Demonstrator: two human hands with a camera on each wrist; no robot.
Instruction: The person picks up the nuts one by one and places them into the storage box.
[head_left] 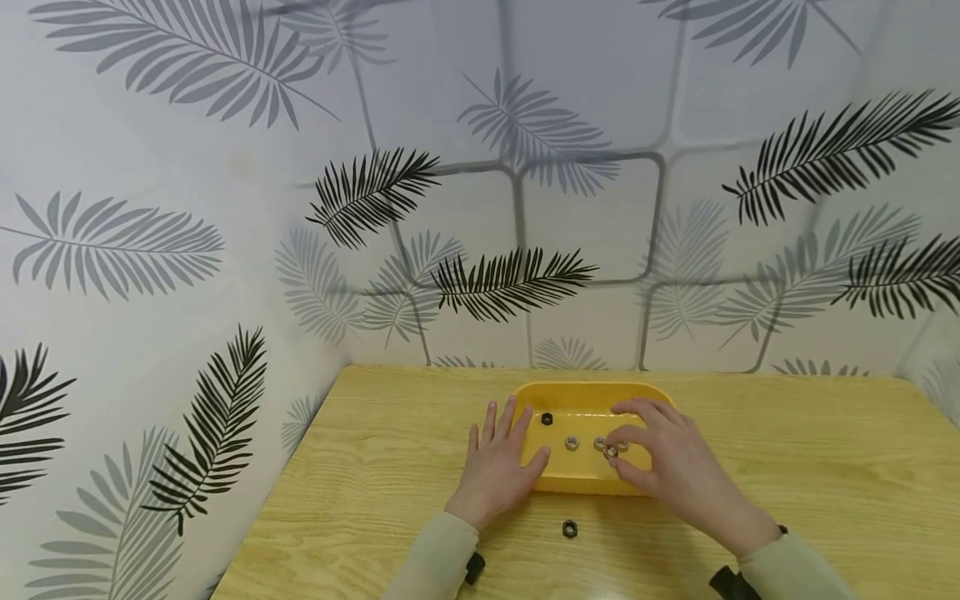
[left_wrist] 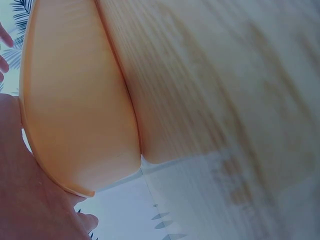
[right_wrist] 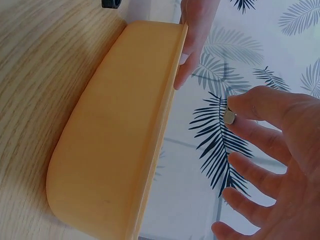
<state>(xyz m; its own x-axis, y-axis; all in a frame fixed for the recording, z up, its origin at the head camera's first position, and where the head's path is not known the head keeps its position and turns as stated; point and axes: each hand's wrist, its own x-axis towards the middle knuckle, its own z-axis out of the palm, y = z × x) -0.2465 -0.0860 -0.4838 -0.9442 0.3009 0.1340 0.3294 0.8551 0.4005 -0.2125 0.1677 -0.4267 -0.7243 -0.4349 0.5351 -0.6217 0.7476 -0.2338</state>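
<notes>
A yellow plastic tray (head_left: pixel 585 485) stands on the table in front of me. My left hand (head_left: pixel 497 473) rests on its left rim, fingers spread and straight. Over the right part of the tray, my right hand (head_left: pixel 678 462) pinches a silver hex nut (head_left: pixel 612 452) between thumb and index finger. The right wrist view shows this nut (right_wrist: pixel 229 117) at the fingertips, above the rim, with the other fingers apart. Inside the tray lie a black nut (head_left: pixel 547 419) and several silver nuts (head_left: pixel 572 443), some partly hidden by the right fingers.
Another dark nut (head_left: pixel 570 529) lies on the wood-grain table (head_left: pixel 360 467), in front of the tray and between the forearms. Behind the table's far edge rises a wall (head_left: pixel 465 217) with a leaf pattern. Both wrists carry black straps.
</notes>
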